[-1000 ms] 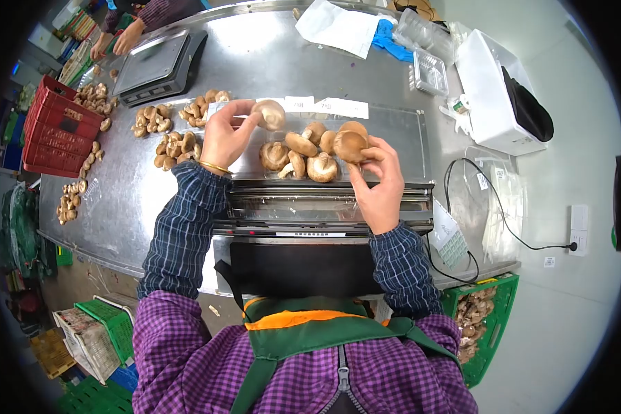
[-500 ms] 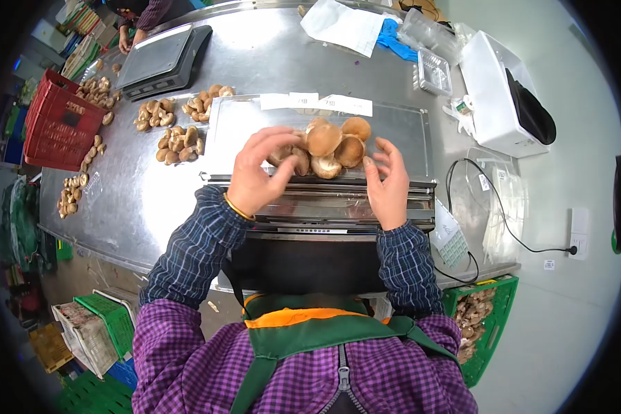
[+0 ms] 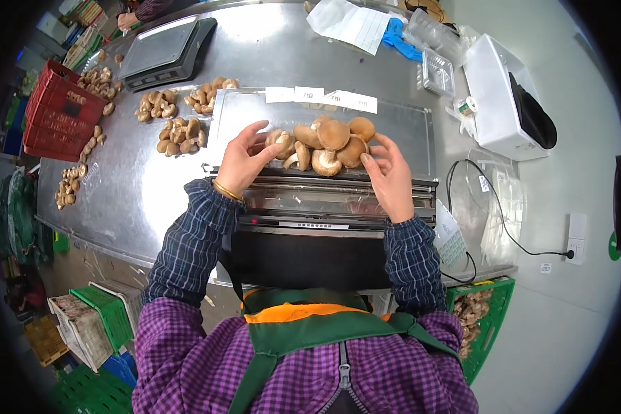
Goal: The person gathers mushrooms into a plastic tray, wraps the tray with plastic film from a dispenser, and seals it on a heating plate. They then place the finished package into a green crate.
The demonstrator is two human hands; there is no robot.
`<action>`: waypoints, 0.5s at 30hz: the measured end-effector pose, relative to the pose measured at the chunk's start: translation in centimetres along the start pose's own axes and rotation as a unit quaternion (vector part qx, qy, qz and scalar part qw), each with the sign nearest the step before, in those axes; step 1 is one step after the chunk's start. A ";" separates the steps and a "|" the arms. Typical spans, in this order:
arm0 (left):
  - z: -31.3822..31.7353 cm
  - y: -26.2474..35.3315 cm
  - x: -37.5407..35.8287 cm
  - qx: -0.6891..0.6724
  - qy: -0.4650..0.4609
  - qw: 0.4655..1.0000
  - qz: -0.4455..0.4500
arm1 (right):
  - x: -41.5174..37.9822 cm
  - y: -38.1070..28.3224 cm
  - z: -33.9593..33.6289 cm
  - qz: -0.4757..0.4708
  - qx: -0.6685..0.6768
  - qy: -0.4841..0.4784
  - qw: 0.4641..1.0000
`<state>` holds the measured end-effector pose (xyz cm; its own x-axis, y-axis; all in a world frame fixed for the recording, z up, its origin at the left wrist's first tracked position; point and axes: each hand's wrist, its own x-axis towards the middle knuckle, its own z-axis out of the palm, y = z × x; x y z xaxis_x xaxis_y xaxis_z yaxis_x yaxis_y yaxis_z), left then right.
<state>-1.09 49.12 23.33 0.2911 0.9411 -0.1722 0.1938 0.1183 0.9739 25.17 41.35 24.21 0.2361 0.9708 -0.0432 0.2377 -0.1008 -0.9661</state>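
- The left hand (image 3: 243,160) is held half spread, thumb and fingers parted and curved about the left end of the mushrooms (image 3: 333,136); the outermost cap is touched by the thumb.
- The right hand (image 3: 392,178) is likewise held half spread, its fingers and thumb bent against the caps at the right end.
- The mushrooms are gathered in one heap between the hands, some caps turned up and some stems shown, on the plate (image 3: 410,127) of the machine (image 3: 310,201).
- Along the plate's far edge, white labels (image 3: 317,96) are laid in a row.
- On the metal table (image 3: 269,58), three small heaps (image 3: 181,136) are set to the left, with the scale (image 3: 160,52) beyond them.
- Farther left, a red crate (image 3: 58,117) is placed near loose mushrooms.
- At the far right, clear trays (image 3: 437,73), a blue glove (image 3: 401,39) and a white bin (image 3: 486,83) are seen.
- By the wall (image 3: 566,345), a green crate (image 3: 493,331) is filled with mushrooms.
- At the far left, another person's hand (image 3: 126,21) is glimpsed.
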 end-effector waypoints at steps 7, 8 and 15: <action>-3.4 1.0 -5.4 0.263 0.110 0.958 0.041 | -4.2 -0.1 -5.4 -0.055 -0.180 0.053 0.981; -3.8 1.0 -6.6 0.341 0.124 0.931 0.025 | -5.4 0.1 -6.2 -0.080 -0.312 0.052 0.945; -2.0 -1.3 -7.2 0.233 0.068 0.970 -0.014 | -5.7 2.3 -1.8 -0.037 -0.234 0.065 0.969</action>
<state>-5.30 42.82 23.56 0.1587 0.9765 -0.1459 0.6119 0.0187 0.7907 26.10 35.21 22.74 0.3106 0.9468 0.0836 0.6530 -0.1486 -0.7427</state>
